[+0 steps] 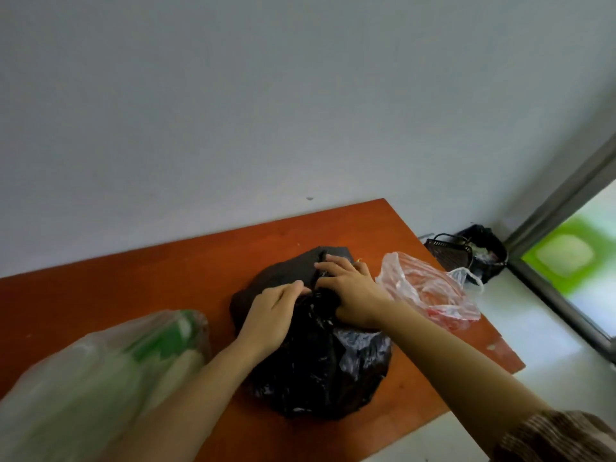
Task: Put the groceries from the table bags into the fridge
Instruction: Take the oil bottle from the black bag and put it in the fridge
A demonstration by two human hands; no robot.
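A full black plastic bag lies in the middle of the orange-brown table. My left hand and my right hand both pinch the bag's gathered top, where the plastic is bunched into a knot. Its contents are hidden. At the near left stands a translucent white bag with green and white packaging showing through. To the right of the black bag lies a clear bag with something red inside. No fridge is in view.
A plain grey wall rises behind the table. On the white floor past the table's right end stand a dark basket and a bin lined with a black bag. A grey door frame runs along the right side.
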